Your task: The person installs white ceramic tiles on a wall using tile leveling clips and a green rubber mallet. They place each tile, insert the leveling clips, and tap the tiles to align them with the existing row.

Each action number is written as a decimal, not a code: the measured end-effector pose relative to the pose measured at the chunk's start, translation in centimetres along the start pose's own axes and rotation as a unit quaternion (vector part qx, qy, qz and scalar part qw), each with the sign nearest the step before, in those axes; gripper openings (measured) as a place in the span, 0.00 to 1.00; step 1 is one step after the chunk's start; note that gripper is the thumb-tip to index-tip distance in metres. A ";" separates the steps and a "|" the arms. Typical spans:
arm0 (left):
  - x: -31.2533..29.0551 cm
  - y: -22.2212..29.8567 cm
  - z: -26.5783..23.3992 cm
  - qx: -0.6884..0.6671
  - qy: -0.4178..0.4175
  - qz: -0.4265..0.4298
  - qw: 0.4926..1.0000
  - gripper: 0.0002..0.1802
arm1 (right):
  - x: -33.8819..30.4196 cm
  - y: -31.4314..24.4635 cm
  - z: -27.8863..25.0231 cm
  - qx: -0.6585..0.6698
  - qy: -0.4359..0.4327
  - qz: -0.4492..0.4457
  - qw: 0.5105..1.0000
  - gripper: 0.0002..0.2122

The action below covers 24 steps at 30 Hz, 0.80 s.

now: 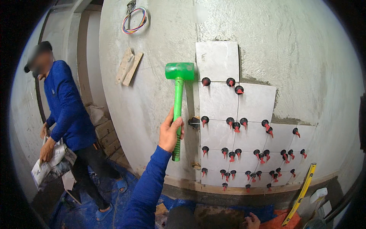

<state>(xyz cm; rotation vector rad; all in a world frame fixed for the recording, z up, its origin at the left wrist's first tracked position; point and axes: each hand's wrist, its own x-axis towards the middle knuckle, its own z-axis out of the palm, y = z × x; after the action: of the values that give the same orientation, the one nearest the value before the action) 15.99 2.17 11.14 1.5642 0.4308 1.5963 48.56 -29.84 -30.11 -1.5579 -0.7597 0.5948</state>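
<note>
My left hand (pixel 170 131) is wrapped round the handle of a green rubber mallet (pixel 179 71), held upright in front of the plastered wall. The mallet's head is up, left of the top tile. Light grey tiles (pixel 218 101) cover part of the wall to the right, in stepped rows. Black round tile levelling clips with red tabs (pixel 236 126) sit along the joints. My right hand (pixel 251 220) shows only in part at the lower edge, low in front of the wall; its fingers are too little seen to tell what they do.
A yellow spirit level (pixel 300 194) leans at the lower right. On the left a person (pixel 70 103) in a blue top holds a crumpled bag (pixel 55 162). Coiled wires (pixel 134 21) hang from the wall above a wooden piece (pixel 129 68). Blue sheeting (pixel 118 206) covers the floor.
</note>
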 end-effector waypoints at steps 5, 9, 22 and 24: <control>0.3 0.3 -0.1 0.014 0.007 0.004 1.000 0.36 | -1.6 -5.6 -0.5 0.007 0.010 0.024 1.000 0.18; 0.5 0.3 -0.1 0.025 0.016 0.007 1.000 0.35 | -1.9 -6.4 -0.5 0.023 0.015 0.046 0.999 0.18; 0.5 0.1 -0.9 0.027 -0.001 0.004 1.000 0.36 | -0.9 -1.9 -0.9 -0.073 0.014 -0.062 0.995 0.18; 0.1 -0.1 -0.7 0.046 -0.001 0.012 0.999 0.36 | -0.6 -0.8 -0.9 -0.094 0.024 -0.077 0.992 0.19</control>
<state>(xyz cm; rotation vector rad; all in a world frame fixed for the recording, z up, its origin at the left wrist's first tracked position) 15.34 2.53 11.02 1.6459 0.4908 1.6129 48.75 -30.89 -29.27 -1.6617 -0.9107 0.3792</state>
